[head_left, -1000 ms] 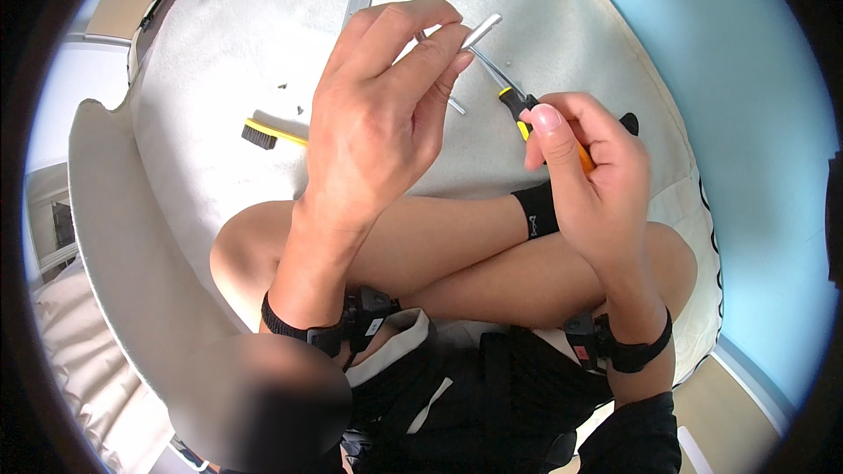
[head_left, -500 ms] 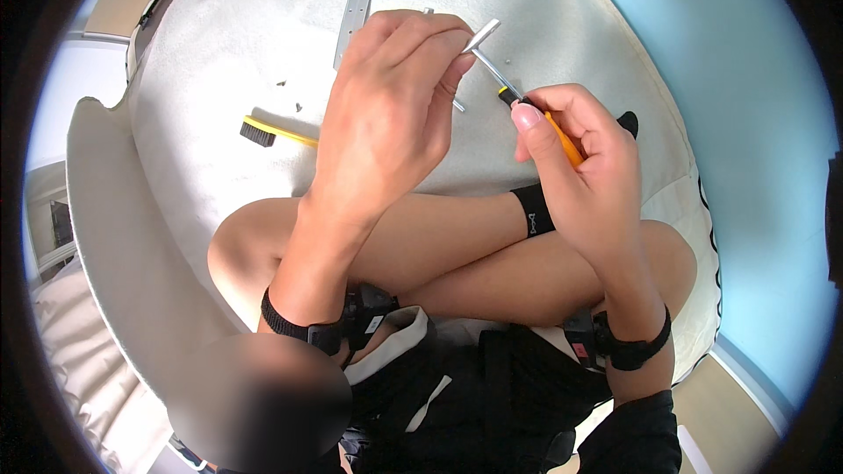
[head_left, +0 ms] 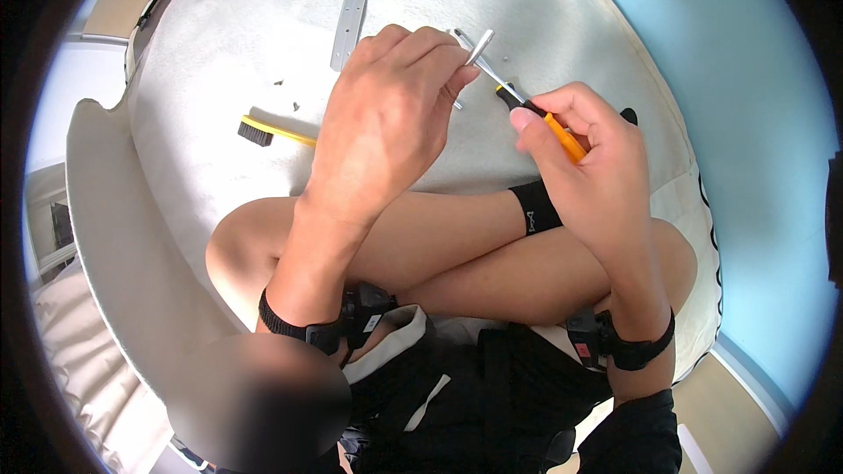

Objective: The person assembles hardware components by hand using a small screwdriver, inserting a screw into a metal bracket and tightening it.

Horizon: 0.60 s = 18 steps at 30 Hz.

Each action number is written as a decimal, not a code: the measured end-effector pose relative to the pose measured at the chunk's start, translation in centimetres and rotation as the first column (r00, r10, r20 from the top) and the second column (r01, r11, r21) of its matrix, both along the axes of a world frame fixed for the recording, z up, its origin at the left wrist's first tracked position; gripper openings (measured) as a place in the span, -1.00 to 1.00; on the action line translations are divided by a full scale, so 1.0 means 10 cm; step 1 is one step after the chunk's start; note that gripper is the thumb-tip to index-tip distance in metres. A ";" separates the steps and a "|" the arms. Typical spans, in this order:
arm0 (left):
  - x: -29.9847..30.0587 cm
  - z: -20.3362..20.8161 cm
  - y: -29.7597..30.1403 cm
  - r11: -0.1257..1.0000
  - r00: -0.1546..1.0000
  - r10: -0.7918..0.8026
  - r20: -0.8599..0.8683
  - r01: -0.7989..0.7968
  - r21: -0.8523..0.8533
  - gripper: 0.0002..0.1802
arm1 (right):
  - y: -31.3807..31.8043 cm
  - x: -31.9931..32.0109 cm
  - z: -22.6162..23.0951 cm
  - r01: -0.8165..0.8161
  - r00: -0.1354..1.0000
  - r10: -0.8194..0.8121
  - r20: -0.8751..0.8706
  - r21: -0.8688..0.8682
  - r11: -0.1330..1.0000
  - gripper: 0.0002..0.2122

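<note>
My right hand (head_left: 601,162) is closed around the yellow-orange and black handle of a screwdriver (head_left: 564,137). Its thin metal shaft slants up and left toward my left hand (head_left: 386,114). There, thumb and fingers pinch a small shiny silver metal piece (head_left: 480,46), most of it hidden by the fingers. The shaft's tip meets or passes just behind this piece; I cannot tell which. Behind the screwdriver, a black grip with a yellow end (head_left: 507,95) shows partly.
A yellow-handled brush (head_left: 277,130) with dark bristles lies left on the white padded surface (head_left: 211,53). Farther away is a perforated grey metal strip (head_left: 356,9). Small dark bits (head_left: 296,106) lie near the brush. My crossed legs (head_left: 439,228) are below my hands.
My left hand has come down slightly, and the silver piece with it, tilting a little more upright. The right hand and screwdriver have shifted slightly.
</note>
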State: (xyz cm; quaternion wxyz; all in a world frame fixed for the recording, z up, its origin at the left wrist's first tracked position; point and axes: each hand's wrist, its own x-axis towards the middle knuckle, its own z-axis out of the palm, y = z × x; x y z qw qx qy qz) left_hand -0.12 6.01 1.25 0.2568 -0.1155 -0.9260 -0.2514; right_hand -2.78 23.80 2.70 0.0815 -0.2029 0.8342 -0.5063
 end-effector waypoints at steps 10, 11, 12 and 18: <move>-0.01 -0.01 -0.11 0.982 0.990 0.137 0.042 -0.141 0.124 -0.87 | 0.02 0.01 0.18 -0.011 0.927 0.030 0.375 -0.054 0.998 -0.82; -0.02 -0.02 -0.10 0.978 0.992 0.124 0.036 -0.128 0.163 -0.86 | 0.01 0.01 0.15 0.003 0.950 0.021 0.310 -0.076 0.997 -0.82; -0.02 -0.02 -0.09 0.973 0.993 0.112 0.031 -0.116 0.200 -0.86 | -0.01 0.00 0.12 0.013 0.969 0.012 0.245 -0.099 0.995 -0.82; 0.00 -0.02 -0.03 0.974 0.999 0.047 0.024 -0.051 0.219 -0.85 | -0.04 0.02 0.08 0.032 0.987 -0.005 0.161 -0.165 0.986 -0.81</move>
